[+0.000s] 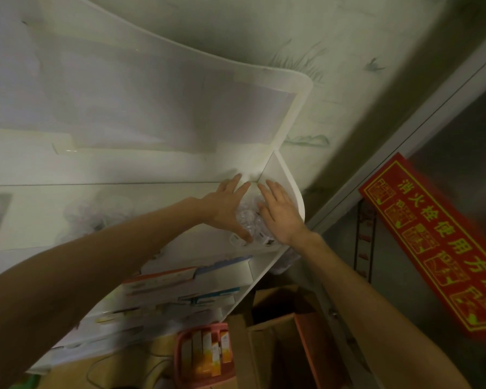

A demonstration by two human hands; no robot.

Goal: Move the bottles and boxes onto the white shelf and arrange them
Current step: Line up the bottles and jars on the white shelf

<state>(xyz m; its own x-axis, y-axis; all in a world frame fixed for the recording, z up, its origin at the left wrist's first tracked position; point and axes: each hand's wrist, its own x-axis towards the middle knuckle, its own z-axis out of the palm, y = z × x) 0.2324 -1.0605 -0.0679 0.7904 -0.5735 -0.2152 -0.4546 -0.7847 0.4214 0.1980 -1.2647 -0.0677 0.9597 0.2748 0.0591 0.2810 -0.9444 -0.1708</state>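
Pale wallpaper with faint grey grass marks fills the background, and a white shelf (288, 175) is fixed against it, seen from close below at a steep tilt.

At far left, blurred clear shapes sit further along the same upper ledge — possibly more bottles, too soft to tell. Moving right, the left hand (227, 204) reaches up with fingers straight, its palm pressed flat against the left side of a cluster of clear plastic bottles (249, 220) standing in the shelf's right-hand corner. The right hand (281, 211) mirrors it, fingers extended, flat against the cluster's right side. Neither hand curls round anything; both push inward, so the bottles lie squeezed directly between the palms, just short of the corner where the back panel meets the end wall.

Below, a lower tier holds flat boxes (163, 282) lying on their sides. Lower still, a pink basket (180, 357) holds orange-and-white cartons standing upright. Right of it is an open cardboard box (272, 327), contents unseen, and at far right a red sign (438, 245) with yellow characters.
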